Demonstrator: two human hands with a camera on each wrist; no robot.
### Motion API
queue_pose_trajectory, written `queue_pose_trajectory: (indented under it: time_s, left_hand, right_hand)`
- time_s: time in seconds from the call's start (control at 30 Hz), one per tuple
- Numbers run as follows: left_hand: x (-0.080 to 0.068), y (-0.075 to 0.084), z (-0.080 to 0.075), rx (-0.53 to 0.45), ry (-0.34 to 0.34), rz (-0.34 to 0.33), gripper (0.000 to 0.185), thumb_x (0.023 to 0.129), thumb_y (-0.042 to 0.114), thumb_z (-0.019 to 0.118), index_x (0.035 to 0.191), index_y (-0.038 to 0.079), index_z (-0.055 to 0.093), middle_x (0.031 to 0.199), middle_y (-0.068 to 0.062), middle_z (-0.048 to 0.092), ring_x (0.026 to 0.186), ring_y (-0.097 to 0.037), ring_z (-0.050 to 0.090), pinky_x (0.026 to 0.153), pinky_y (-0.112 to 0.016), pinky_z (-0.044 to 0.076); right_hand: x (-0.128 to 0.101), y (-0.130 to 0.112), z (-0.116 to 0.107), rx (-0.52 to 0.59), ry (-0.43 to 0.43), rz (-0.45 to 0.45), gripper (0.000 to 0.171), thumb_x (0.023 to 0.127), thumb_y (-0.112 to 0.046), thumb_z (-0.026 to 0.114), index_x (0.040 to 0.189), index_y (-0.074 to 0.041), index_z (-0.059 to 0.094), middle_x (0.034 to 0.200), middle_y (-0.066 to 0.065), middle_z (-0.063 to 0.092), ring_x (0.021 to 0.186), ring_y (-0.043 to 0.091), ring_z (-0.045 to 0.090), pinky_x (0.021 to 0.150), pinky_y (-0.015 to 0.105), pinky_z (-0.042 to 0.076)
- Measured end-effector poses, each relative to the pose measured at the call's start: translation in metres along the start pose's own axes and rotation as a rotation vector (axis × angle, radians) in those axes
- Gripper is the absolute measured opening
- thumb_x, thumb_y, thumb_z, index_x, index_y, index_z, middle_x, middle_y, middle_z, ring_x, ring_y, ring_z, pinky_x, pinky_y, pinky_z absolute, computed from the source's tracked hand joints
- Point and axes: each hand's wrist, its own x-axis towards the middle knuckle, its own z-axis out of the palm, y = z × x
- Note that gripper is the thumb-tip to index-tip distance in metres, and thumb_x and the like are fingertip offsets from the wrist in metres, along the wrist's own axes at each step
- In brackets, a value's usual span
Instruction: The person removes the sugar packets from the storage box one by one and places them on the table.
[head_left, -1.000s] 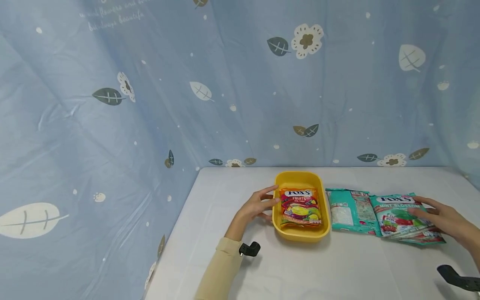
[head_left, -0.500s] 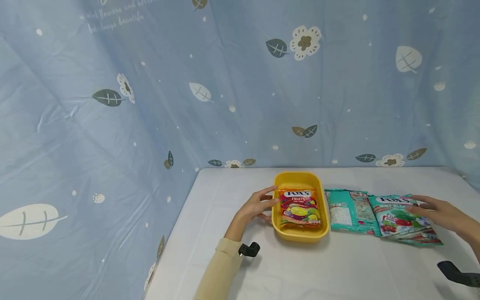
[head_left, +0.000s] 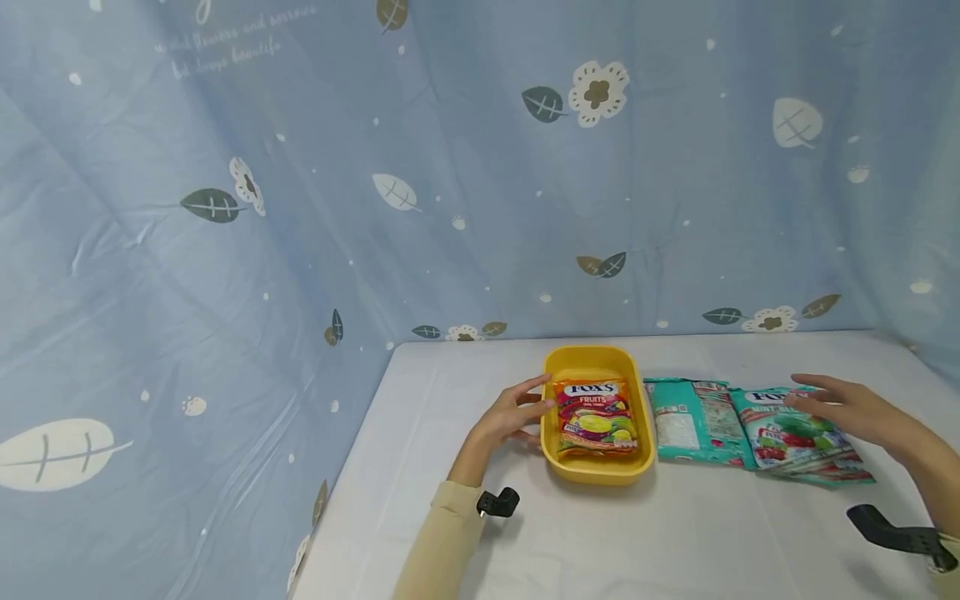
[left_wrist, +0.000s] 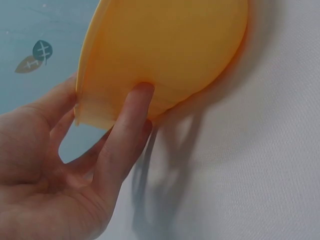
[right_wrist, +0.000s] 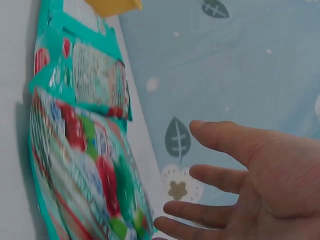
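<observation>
My left hand (head_left: 504, 418) rests against the left side of a yellow plastic tub (head_left: 598, 477), its fingers fairly straight on the rim and outer wall. In the left wrist view, one fingertip presses the tub's wall (left_wrist: 190, 45). Inside the tub lies a red and orange bag of Fox's fruit candy (head_left: 596, 418). My right hand (head_left: 862, 410) hovers over the upper right corner of a teal Fox's mint candy bag (head_left: 795, 437), fingers spread. The right wrist view shows this hand (right_wrist: 240, 185) holding nothing, apart from the bag.
A second teal candy bag (head_left: 693, 423), back side up, lies between the tub and the mint bag, which overlaps its edge. All stand on a white-covered table (head_left: 637, 550). A blue patterned curtain (head_left: 480, 250) hangs behind and along the left.
My right hand has lifted off the mint candy bag and moved slightly up and left. The bag's right side has settled down. My left hand stays at the tub; the view has shifted slightly.
</observation>
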Motion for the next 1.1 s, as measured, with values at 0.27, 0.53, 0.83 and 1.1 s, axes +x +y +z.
queue_pose_trajectory:
  time_s: [0.27,0.53,0.83,1.1]
  left_hand:
    - [-0.003,0.001,-0.001,0.012,0.016,-0.001,0.053,0.092,0.035,0.069,0.141,0.041,0.05,0.141,-0.016,0.049,0.106,-0.027,0.065,0.065,-0.043,0.064]
    - [-0.004,0.003,0.0,0.011,0.011,0.0,0.053,0.092,0.035,0.069,0.141,0.042,0.05,0.143,-0.016,0.047,0.107,-0.028,0.065,0.066,-0.043,0.064]
    - [-0.001,0.003,0.0,0.012,0.028,-0.008,0.051,0.09,0.036,0.071,0.137,0.045,0.052,0.143,-0.016,0.048,0.107,-0.028,0.065,0.067,-0.044,0.064]
    - [-0.002,0.0,0.002,-0.005,0.028,-0.023,0.053,0.089,0.037,0.072,0.138,0.043,0.052,0.141,-0.015,0.049,0.107,-0.028,0.065,0.067,-0.045,0.064]
  right_hand:
    - [0.01,-0.03,0.006,0.002,0.024,-0.051,0.079,0.101,-0.049,0.045,0.141,0.017,0.03,0.134,0.051,0.035,0.117,0.067,0.039,0.083,0.074,0.045]
    - [0.017,-0.062,0.015,0.063,0.019,-0.142,0.079,0.101,-0.047,0.048,0.147,0.013,0.025,0.137,0.048,0.036,0.121,0.064,0.041,0.083,0.069,0.05]
    - [0.02,-0.09,0.029,0.163,-0.02,-0.199,0.078,0.101,-0.042,0.05,0.152,0.008,0.019,0.143,0.045,0.032,0.12,0.059,0.047,0.082,0.056,0.059]
    - [0.02,-0.116,0.043,0.26,-0.029,-0.188,0.087,0.1,-0.049,0.05,0.156,0.002,0.007,0.144,0.041,0.035,0.121,0.054,0.052,0.089,0.057,0.057]
